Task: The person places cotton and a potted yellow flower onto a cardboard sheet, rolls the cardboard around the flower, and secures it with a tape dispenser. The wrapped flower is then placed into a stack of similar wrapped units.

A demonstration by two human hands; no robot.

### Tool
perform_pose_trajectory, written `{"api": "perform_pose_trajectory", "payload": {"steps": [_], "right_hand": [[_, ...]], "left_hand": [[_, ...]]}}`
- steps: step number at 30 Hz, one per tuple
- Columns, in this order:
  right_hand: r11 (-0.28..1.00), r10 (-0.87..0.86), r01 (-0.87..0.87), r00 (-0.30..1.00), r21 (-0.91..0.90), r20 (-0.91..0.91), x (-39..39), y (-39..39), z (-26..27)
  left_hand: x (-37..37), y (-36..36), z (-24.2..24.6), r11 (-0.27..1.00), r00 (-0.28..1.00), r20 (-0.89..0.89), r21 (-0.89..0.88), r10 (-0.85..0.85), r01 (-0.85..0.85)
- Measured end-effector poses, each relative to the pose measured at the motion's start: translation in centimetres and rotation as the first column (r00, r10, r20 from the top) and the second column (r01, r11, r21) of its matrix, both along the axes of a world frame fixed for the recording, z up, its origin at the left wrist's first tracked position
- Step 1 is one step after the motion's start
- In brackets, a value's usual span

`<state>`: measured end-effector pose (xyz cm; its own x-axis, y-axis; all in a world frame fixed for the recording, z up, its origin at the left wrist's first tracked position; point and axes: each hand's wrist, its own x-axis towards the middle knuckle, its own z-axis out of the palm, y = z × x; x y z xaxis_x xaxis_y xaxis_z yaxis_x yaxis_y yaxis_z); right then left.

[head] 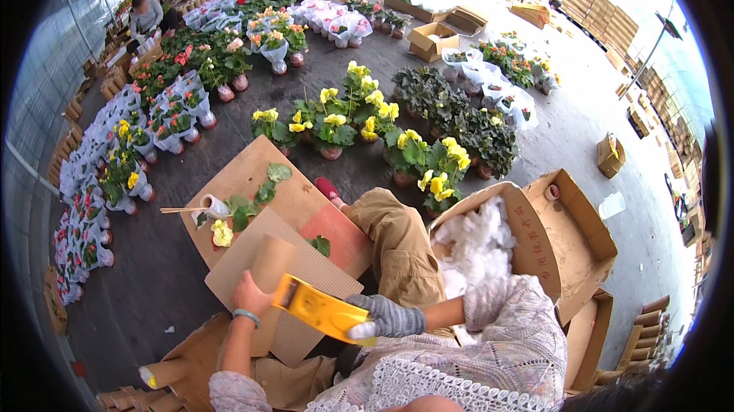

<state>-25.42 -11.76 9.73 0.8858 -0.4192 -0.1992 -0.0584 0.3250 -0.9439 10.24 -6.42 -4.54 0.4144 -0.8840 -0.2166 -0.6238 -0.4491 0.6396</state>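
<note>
My bare left hand (pixel 252 298) grips a brown cardboard tube (pixel 274 260), slightly blurred, over a corrugated cardboard sheet (pixel 312 291). A yellow tape dispenser (pixel 324 307) is in my right hand (pixel 387 315), which wears a grey glove; its far end meets the tube beside my left hand. Beneath the sheet is a brown board (pixel 241 182) with a reddish patch. On that board lie a cut yellow bloom (pixel 222 233), loose green leaves (pixel 265 191), a white roll (pixel 213 206) and thin sticks (pixel 182 210).
A carton of white fluffy stuffing (pixel 479 237) stands by my right leg, with an open cardboard box (pixel 573 234) beyond. Potted yellow-flowered plants (pixel 332 131) stand ahead. Wrapped potted plants (pixel 86 234) line the left. More cardboard tubes (pixel 163 373) lie lower left. A person (pixel 146 16) works far left.
</note>
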Motion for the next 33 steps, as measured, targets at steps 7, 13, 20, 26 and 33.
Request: {"api": "perform_pose_trajectory", "payload": {"steps": [7,13,20,26,33], "right_hand": [[0.905,-0.038,0.136,0.969,-0.402,0.244,7.7,-1.5,-0.5],[0.992,-0.122,0.121,0.992,-0.049,-0.02,8.9,-2.9,-3.4],[0.991,-0.137,0.135,0.981,-0.019,-0.141,2.8,-0.3,-3.6],[0.995,-0.09,0.098,0.976,0.034,-0.198,-1.4,2.1,-7.5],[0.693,-0.115,0.047,0.992,0.719,0.046,3.7,1.0,-9.6]], "left_hand": [[-5.5,1.8,0.0,0.946,0.939,0.29,-0.207,-0.183,0.248],[-5.9,-1.2,6.1,0.957,0.898,0.346,0.197,-0.272,0.214],[-3.1,-2.2,6.3,0.93,0.891,0.285,0.205,-0.354,0.305],[-2.7,-3.0,7.9,0.909,0.908,0.191,0.271,-0.374,0.317],[-5.4,-1.2,17.3,0.94,0.859,0.382,0.153,-0.341,0.305]]}}
